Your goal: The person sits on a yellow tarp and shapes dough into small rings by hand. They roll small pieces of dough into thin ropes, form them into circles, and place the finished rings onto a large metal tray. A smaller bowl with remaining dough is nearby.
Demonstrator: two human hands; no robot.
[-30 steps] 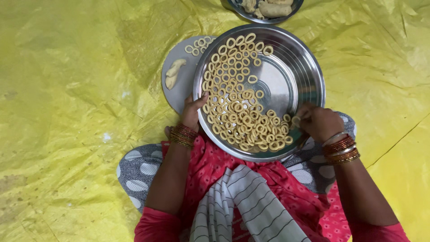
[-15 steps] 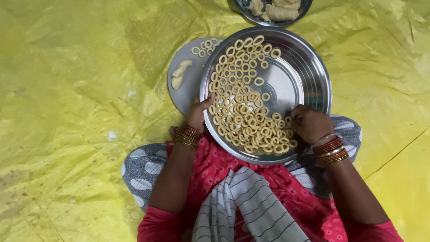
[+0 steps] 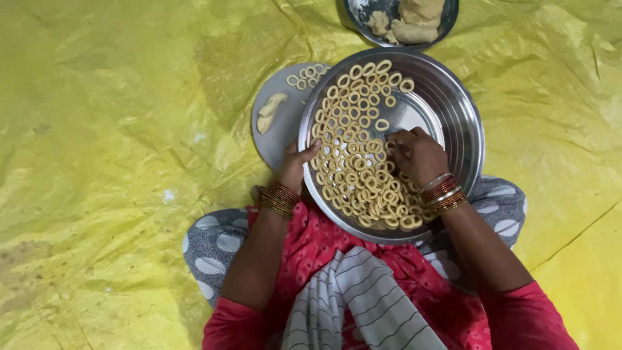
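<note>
Crinkled yellow plastic sheet (image 3: 116, 162) covers the floor all round both hands. Person sits on it: red top, grey trousers with pale spots, striped grey-white cloth (image 3: 350, 304) down the front, below both wrists.

Large round shiny steel tray (image 3: 463, 129) sits between the two hands, near edge over the lap. Left half and near side packed with small pale dough rings (image 3: 353, 175) in one layer; bare metal on the far right side, beyond the right hand.

Flat round grey board (image 3: 275, 139) just beyond the left hand, partly tucked under the tray's left rim. On it: a short pale strip of dough (image 3: 270, 112) and a few more rings (image 3: 304, 74) at its far edge.

Smaller dark round plate (image 3: 447, 16) well beyond the right hand, at top edge, just past the tray's far rim; holds lumps of beige dough (image 3: 414, 19).

Left hand (image 3: 296, 167): on the tray's left rim, thumb hooked over the edge, touching the outer rings. Looks like it grips the rim; fingers underneath hidden. Red-gold bangles on wrist.

Right hand (image 3: 414, 154): inside the tray, resting on the rings, fingers curled in narrow, tips down among them near the middle. Cannot tell if a ring is pinched. Bangles on this wrist too.
</note>
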